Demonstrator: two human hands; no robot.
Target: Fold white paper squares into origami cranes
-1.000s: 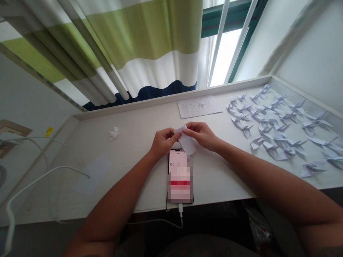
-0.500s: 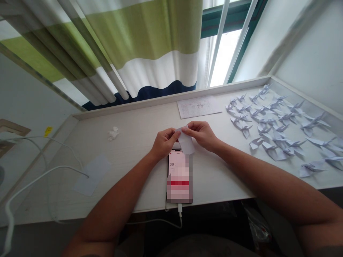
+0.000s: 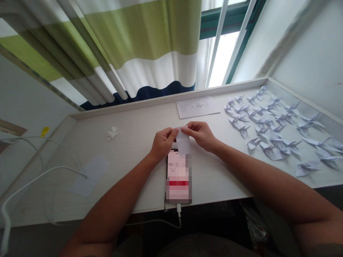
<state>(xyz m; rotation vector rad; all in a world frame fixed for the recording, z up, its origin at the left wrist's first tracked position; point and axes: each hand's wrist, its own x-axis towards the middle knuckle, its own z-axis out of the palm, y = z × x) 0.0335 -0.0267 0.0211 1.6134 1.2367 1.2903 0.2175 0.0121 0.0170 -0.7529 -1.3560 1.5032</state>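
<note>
Both hands hold a small white piece of paper (image 3: 183,142) above the white desk (image 3: 134,150), at the centre of the view. My left hand (image 3: 163,142) pinches its left upper edge with thumb and fingers closed. My right hand (image 3: 201,135) pinches its right upper edge the same way. The paper hangs down between them, partly folded. Just below it a phone (image 3: 178,176) lies flat on the desk with its screen lit and a white cable plugged in at the near end.
Several folded white paper cranes (image 3: 270,123) cover the desk's right side. A printed sheet (image 3: 197,106) lies at the back, a crumpled paper bit (image 3: 112,133) and a blank slip (image 3: 90,175) at the left. White cables (image 3: 40,178) loop at far left. A striped curtain hangs behind.
The paper has turned between my fingers from slanting to hanging nearly straight down. Both hands stay in about the same place.
</note>
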